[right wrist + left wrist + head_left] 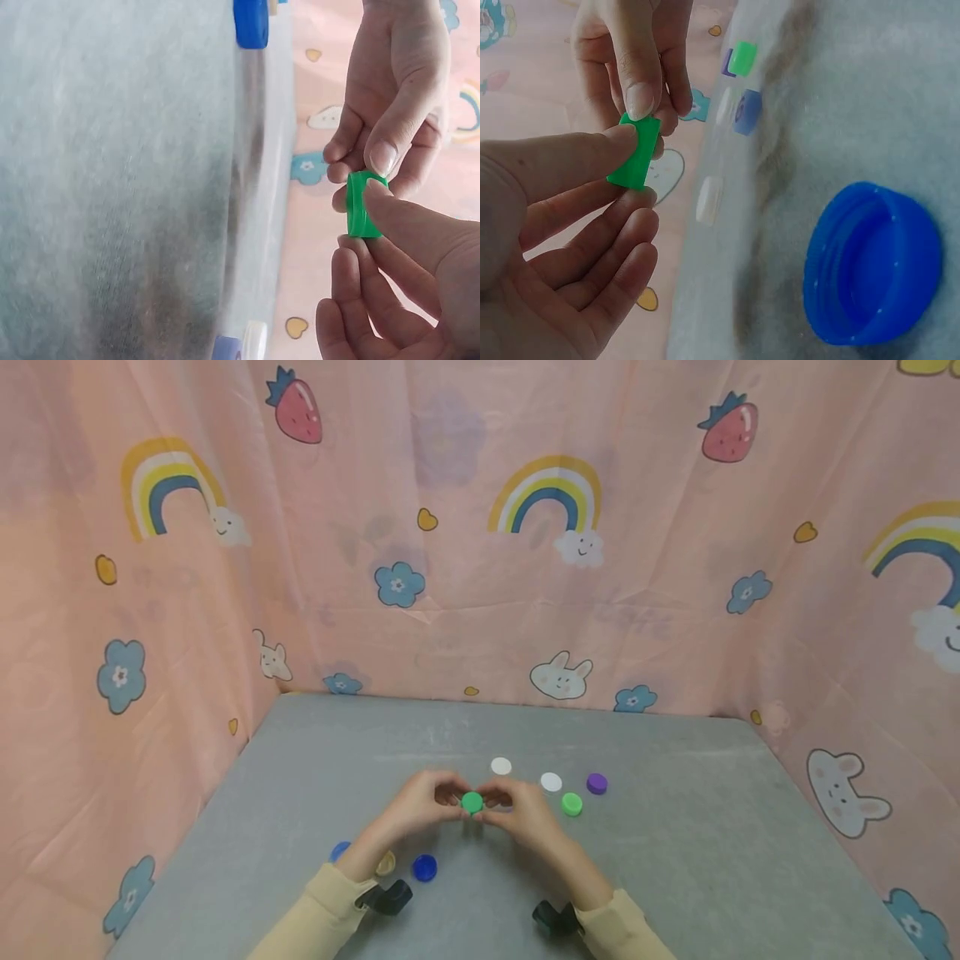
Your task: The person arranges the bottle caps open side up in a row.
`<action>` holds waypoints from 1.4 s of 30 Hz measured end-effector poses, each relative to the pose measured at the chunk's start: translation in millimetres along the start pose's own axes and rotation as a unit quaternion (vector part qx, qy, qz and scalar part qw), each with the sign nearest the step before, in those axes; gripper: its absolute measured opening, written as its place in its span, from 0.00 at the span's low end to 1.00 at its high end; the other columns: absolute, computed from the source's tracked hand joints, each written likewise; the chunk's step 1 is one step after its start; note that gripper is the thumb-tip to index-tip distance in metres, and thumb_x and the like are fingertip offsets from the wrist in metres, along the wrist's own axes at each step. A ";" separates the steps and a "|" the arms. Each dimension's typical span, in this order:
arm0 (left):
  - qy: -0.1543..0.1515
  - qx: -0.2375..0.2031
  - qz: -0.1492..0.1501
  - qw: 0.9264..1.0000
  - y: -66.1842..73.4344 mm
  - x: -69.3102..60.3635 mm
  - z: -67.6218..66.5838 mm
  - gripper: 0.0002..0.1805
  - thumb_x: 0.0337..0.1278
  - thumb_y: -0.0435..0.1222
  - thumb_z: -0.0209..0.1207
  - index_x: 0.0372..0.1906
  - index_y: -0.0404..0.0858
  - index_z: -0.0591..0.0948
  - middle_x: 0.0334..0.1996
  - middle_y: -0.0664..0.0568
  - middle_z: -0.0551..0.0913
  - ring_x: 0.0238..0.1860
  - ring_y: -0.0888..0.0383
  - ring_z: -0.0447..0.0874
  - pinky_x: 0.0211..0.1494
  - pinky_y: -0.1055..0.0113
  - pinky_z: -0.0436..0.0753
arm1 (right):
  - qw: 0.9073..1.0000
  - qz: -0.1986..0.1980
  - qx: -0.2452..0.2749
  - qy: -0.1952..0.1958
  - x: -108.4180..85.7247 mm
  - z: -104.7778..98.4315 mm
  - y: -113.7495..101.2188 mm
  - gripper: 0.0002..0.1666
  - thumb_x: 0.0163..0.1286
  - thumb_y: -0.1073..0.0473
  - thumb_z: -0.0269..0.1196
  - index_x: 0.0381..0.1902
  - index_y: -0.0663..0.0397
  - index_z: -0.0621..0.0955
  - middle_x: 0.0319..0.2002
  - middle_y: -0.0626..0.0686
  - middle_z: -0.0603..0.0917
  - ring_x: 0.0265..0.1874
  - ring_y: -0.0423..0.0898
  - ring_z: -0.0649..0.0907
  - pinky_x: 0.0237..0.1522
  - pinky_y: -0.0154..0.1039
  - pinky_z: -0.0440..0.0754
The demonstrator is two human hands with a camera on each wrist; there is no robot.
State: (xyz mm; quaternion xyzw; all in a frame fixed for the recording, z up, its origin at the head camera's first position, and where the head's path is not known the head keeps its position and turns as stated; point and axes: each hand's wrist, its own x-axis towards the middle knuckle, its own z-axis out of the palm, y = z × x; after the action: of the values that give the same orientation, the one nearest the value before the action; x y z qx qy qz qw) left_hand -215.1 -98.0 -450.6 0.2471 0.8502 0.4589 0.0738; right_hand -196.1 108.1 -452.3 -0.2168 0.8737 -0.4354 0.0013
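A green bottle cap [472, 802] is held above the grey table, between both hands. My left hand [427, 800] pinches one side of it with thumb and fingers. The opposite side is pinched by my right hand [525, 814]. In the left wrist view the green cap [635, 154] appears edge-on, with both thumbs pressed on its rim. Its ridged edge shows in the right wrist view, where the cap [365, 204] sits between the fingertips of both hands.
Nearer me lie a dark blue cap [424, 867], a yellowish cap [386, 862] and a blue cap [340, 850] partly behind the left wrist. Farther right are white caps [551, 782], a light green cap [572, 804] and a purple cap [597, 783]. A patterned pink curtain [465, 635] surrounds the table.
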 end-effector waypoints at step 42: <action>-0.025 -0.042 -0.020 0.999 -1.2 -34.3 6.3 0.12 0.56 0.46 0.63 0.42 0.45 0.84 0.34 0.59 0.85 0.35 0.64 0.82 0.40 0.70 0.80 | 0.999 -0.004 0.036 -0.040 -23.2 9.8 -3.1 0.17 0.62 0.51 0.65 0.43 0.57 0.83 0.36 0.53 0.88 0.34 0.45 0.87 0.36 0.31 0.81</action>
State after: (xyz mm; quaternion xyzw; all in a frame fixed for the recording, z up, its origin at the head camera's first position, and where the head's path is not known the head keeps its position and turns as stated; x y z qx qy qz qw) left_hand -183.6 -110.6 -458.6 0.2382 0.8329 0.4863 0.1143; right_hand -172.1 107.9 -460.3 -0.2377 0.8560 -0.4572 0.0424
